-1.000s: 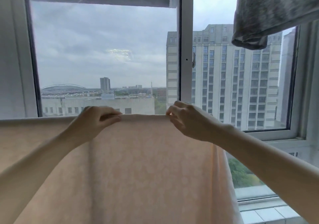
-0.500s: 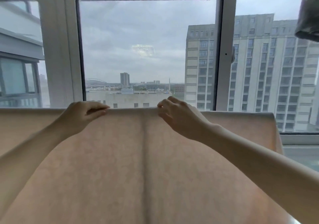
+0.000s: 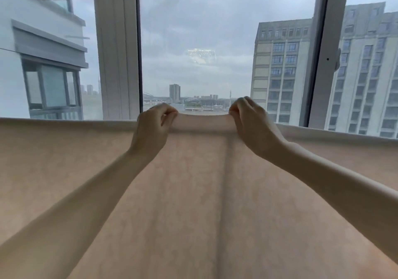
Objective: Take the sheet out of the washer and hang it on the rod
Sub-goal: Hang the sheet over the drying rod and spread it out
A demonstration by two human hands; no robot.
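Both hands pinch the top edge of the peach sheet [image 3: 193, 192], lifting the stretch between them. The left hand [image 3: 151, 126] and right hand [image 3: 251, 123] curl tight on the fabric, which hangs below and spreads outward to either side.

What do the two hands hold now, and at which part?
Both the left hand and the right hand pinch the sheet at its top edge.
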